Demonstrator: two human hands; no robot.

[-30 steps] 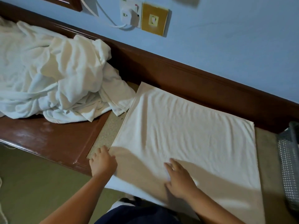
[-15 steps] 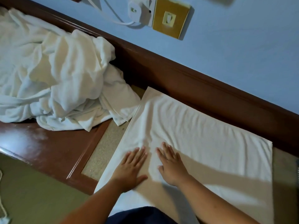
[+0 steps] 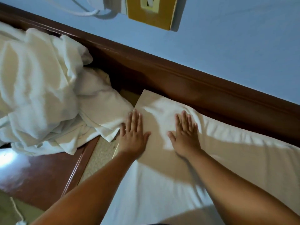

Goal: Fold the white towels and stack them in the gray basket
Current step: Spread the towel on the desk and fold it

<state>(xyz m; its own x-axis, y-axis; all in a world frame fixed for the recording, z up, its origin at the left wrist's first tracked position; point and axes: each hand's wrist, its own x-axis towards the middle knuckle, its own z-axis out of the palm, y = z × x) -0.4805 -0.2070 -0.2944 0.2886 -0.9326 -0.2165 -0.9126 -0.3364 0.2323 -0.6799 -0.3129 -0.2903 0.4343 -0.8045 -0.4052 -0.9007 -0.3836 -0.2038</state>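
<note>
Two risks, bigger first. Flat towel (image 3: 227, 151) lies spread on the bench (image 3: 40, 176), far edge by the dark wood rail. Near side seems to hang off twd the person, so a hard push could drag it or ruck the layers, giving a crooked fold. Loose pile (image 3: 40, 95) sits just left of flat towel, one corner reaching its left edge; may snag in next fold. Gray basket not in view. Left hand (image 3: 132, 135) & right hand (image 3: 185, 135) press the towel's left part, neither grip closed: fingers straight, spread, holding nothing. Cloth soft, matte, lightly creased; bench glossy red-brown wood w/ speckled inset.
</note>
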